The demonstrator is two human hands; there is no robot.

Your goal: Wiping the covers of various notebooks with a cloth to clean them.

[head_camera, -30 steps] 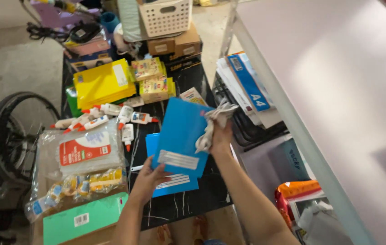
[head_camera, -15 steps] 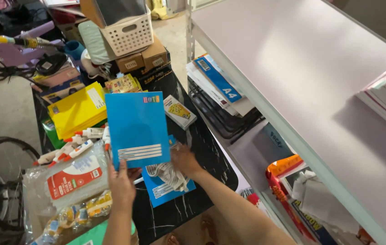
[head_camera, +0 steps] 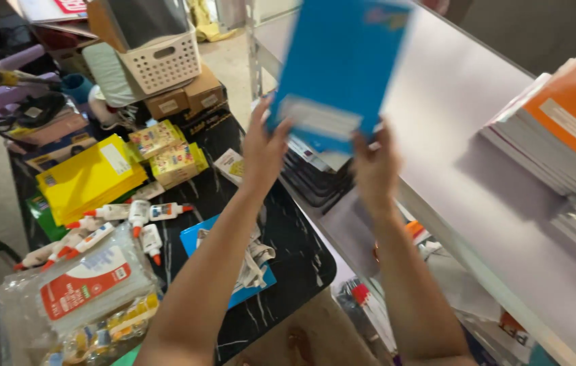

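Both of my hands hold a stack of blue notebooks [head_camera: 342, 68] raised up over the edge of the grey shelf [head_camera: 450, 122]. My left hand [head_camera: 264, 149] grips its lower left corner, my right hand [head_camera: 373, 163] grips its lower right edge. The stack is blurred by motion. Another blue notebook [head_camera: 196, 240] lies on the black table [head_camera: 295, 257] below, with crumpled clear wrapping [head_camera: 254, 261] on top of it.
A pile of orange and grey notebooks [head_camera: 566, 129] lies on the shelf to the right. On the table sit yellow packs [head_camera: 88, 179], glue bottles [head_camera: 139, 217], a clear bag of supplies [head_camera: 85, 285] and small boxes [head_camera: 166, 152]. A white basket [head_camera: 159, 64] stands on cardboard boxes behind.
The blue notebooks rose from above the table up toward the shelf, now held in both hands. The crumpled wrapping left my right hand and lies on the notebook on the table.
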